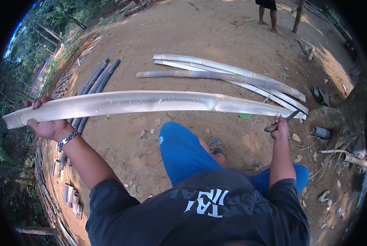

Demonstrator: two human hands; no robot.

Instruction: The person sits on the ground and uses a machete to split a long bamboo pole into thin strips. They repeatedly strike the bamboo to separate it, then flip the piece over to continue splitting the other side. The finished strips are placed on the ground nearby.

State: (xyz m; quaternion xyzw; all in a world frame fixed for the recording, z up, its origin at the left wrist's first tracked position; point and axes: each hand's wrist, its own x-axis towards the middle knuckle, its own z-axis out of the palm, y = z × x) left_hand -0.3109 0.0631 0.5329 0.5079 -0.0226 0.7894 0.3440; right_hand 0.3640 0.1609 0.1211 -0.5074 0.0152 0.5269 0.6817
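A long split bamboo half [126, 103] spans the view from left to right, its pale hollow inner face turned up and a node showing right of its middle. My left hand [48, 123] wraps round its left end, thumb at the near edge and fingers over the far edge. Near the right end, my right hand [280, 128] is closed round the handle of a knife [292, 116], whose dark blade points up and to the right across the bamboo tip. Whether the blade touches the bamboo I cannot tell.
Beyond lie pale split bamboo strips [216, 64] and a whole bamboo pole [183, 74]. Dark poles [97, 80] lie at the left, short bamboo pieces [72, 199] nearer. A tree trunk [347, 115] and sandals [320, 95] are at the right. A person's legs [269, 18] stand far off.
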